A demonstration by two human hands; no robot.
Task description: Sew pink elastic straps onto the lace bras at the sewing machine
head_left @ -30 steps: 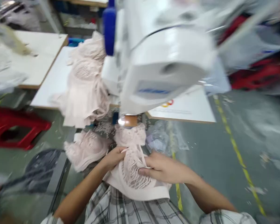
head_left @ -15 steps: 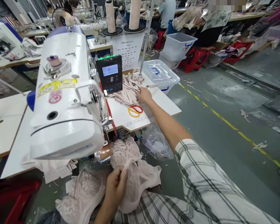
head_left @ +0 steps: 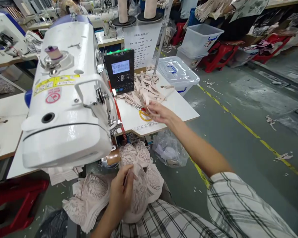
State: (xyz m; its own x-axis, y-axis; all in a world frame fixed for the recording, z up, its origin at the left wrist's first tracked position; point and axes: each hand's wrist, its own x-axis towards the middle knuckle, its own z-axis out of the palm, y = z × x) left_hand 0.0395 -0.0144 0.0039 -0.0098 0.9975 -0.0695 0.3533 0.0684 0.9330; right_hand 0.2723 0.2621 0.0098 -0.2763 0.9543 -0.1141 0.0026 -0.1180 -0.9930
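My left hand (head_left: 121, 190) is closed on a pale pink lace garment (head_left: 144, 191) held over my lap, below the front of a white sewing machine (head_left: 64, 99). My right hand (head_left: 159, 112) is stretched out over the white table (head_left: 173, 105), its fingers pinched on a thin pale pink strap (head_left: 149, 99) lifted from a pile of straps (head_left: 144, 87). Yellow-and-red scissors (head_left: 142, 115) lie just under that hand. A black control panel (head_left: 120, 71) stands behind the pile.
More pink lace pieces (head_left: 89, 198) hang at the lower left. A clear lidded bin (head_left: 177, 74) sits at the table's far corner, a plastic bag (head_left: 169, 150) under the table. Red stools (head_left: 13, 201), other machines and a person's workplace lie beyond; a yellow floor line (head_left: 250, 132) runs right.
My right hand left the lace piece, reached to the strap pile, and has now drawn back a little with a strap. The head rose to show the table top.
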